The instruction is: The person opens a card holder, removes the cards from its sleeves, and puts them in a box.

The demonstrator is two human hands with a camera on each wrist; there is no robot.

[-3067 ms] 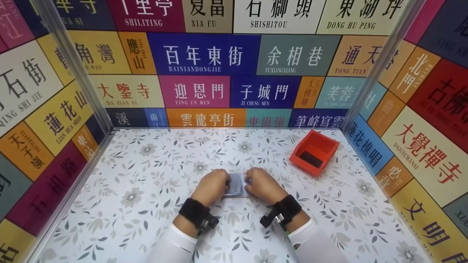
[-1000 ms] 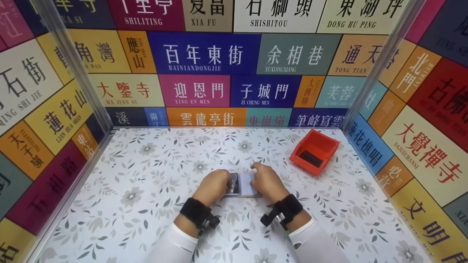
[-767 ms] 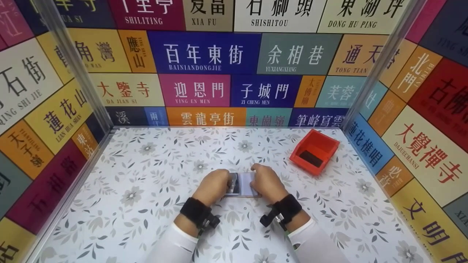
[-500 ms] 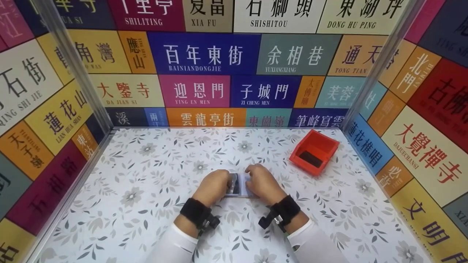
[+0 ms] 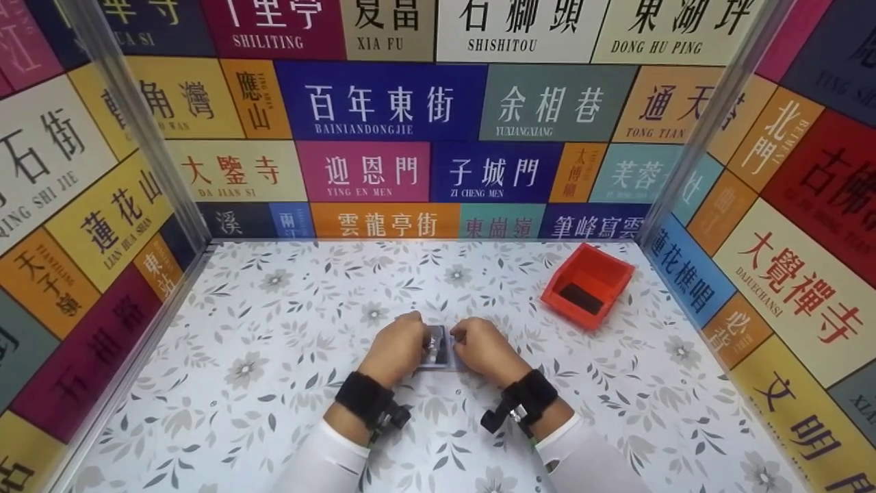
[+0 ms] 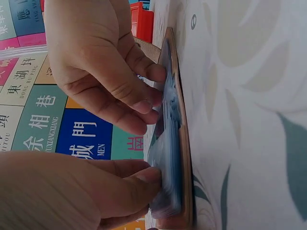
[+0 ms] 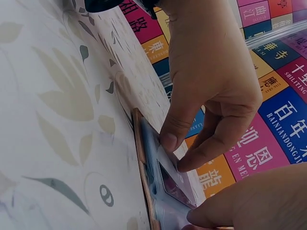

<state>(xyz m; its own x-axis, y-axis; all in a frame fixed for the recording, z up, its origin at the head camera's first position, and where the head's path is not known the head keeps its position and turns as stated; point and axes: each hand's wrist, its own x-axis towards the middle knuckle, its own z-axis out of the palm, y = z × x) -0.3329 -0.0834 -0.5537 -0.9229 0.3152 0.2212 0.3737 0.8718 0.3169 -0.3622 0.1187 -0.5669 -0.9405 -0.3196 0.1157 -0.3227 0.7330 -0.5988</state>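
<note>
A small card holder lies spread on the patterned tabletop. It has a thin brown cover and a stack of clear sleeves. A dark picture card shows through a sleeve on its left part. My left hand grips the left side, thumb on top and fingertips at the sleeves. From the opposite side, my right hand has curled fingers, with thumb and fingertips at the sleeves' edge. Much of the right-hand page is hidden beneath that hand.
At the back right stands a red bin with a dark flat rectangle in it. Colourful sign-covered panels enclose the table's back and both sides. Both wrists wear black straps.
A plain lilac page showed first, then the dark picture card on the left part. Most recently my right hand has moved inward to the left, its index finger curling in; my left hand stays put.
</note>
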